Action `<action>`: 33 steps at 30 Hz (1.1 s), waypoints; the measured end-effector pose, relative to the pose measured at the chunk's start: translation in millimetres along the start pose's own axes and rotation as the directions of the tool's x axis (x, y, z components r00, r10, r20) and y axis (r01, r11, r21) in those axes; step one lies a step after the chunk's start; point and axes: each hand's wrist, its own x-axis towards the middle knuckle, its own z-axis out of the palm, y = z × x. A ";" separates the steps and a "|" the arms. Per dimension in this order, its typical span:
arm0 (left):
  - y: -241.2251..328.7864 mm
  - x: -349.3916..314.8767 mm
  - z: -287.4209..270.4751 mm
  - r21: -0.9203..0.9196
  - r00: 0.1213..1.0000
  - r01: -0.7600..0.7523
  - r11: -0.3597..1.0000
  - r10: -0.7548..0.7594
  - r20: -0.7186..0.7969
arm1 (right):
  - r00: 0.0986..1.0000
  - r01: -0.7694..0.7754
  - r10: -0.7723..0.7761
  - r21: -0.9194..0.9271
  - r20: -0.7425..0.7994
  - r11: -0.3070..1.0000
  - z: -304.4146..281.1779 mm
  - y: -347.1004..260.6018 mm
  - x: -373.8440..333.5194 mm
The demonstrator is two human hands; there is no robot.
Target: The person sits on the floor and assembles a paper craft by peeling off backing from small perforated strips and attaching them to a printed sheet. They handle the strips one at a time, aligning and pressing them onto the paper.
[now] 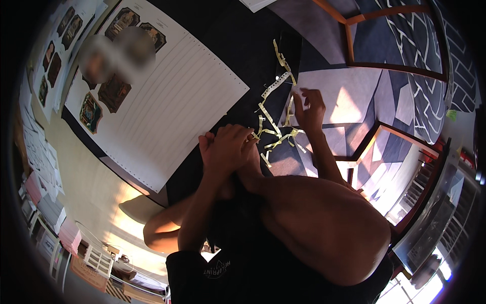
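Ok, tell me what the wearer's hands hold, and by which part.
Cannot be told: the left hand overlaps the right hand, hiding any grip; yellowish strips lie close by.

Hands (226, 150) together between printed sheet (169, 109) and yellow strips (270, 120)

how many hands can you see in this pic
3: the person's left hand lies over their right hand, which is partly covered, and another person's hand is just right of the yellowish strips. Others may be hidden.

Head-worn fisheye, looking down, near dark tabletop (215, 30)
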 end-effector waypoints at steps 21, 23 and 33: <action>-3.3 -4.9 5.1 -0.165 0.986 0.159 0.973 -0.163 -0.013 | 0.866 0.113 -0.194 -0.199 -0.461 0.974 -52.5 -19.9 -4.5; -4.6 -6.7 4.5 -0.099 0.991 0.120 0.988 -0.126 -0.047 | 0.873 0.094 -0.180 -0.207 -0.454 0.974 -59.2 -11.2 -13.1; -11.5 -8.6 8.6 -0.103 0.994 0.091 0.990 -0.097 -0.049 | 0.991 -0.030 0.011 -0.141 -0.132 0.990 -41.0 15.1 -61.0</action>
